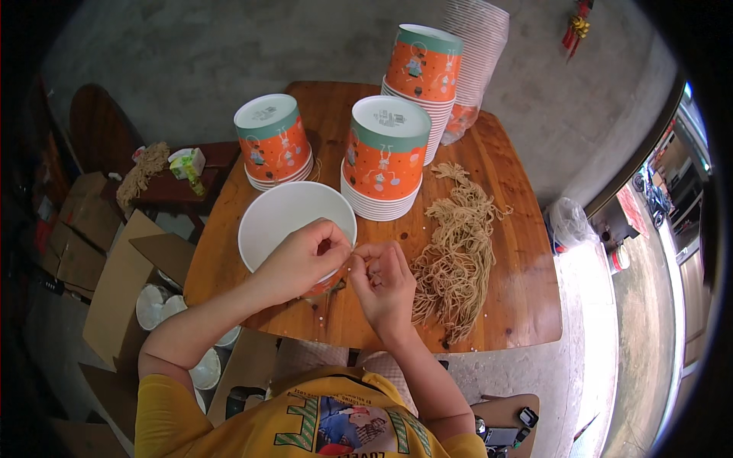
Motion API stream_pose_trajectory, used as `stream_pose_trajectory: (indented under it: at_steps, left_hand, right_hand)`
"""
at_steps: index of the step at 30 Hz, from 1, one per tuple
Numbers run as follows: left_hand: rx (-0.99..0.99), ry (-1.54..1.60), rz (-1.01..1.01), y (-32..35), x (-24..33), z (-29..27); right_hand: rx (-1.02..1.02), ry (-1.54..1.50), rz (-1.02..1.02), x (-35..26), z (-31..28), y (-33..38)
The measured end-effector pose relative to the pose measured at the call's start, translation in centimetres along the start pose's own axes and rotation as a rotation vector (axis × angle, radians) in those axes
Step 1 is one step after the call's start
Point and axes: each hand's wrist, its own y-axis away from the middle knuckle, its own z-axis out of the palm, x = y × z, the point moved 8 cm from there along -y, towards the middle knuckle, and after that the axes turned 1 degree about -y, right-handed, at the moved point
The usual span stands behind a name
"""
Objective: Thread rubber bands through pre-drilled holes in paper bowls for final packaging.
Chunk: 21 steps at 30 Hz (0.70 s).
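Observation:
An open paper bucket (267, 217), white inside with an orange outer wall, stands near the table's front edge. Over its right rim my left hand (309, 252) is closed in a pinch. My right hand (384, 286) is also pinched, just right of that rim, its fingertips close to the left hand's. Whatever lies between the fingers is too small to make out. To the right of my right hand spreads a loose pile of tan cords (458, 263). Behind the open bucket, upside-down orange and green paper buckets (385, 160) are nested in a stack.
Another short bucket stack (273, 145) stands far left, a taller stack (422, 72) behind, beside a plastic-wrapped column of buckets (477, 38). Left on the floor, an open carton (114, 305) holds white-looking containers. More tan cords (145, 172) lie on a bench.

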Motion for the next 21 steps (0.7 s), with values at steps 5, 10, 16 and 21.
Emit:
stream_pose_trajectory:
  at_steps: [5, 10, 16, 21]
  left_hand:
    - [0.058, -0.302, 0.241, 0.5, 2.1, 0.0]
    - [0.057, -0.348, 0.267, 0.5, 2.3, 0.2]
    - [0.031, -0.322, 0.244, 0.3, 1.8, 0.0]
    - [0.015, -0.227, 0.199, 0.1, 1.4, 0.1]
  right_hand:
    - [-0.009, 0.032, 0.010, -0.1, 0.0, -0.2]
    - [-0.055, 0.031, 0.038, 0.4, 0.4, -0.4]
    - [-0.181, -0.674, 0.523, 4.2, 2.1, 0.6]
    - [-0.137, -0.714, 0.472, 3.9, 1.8, 1.0]
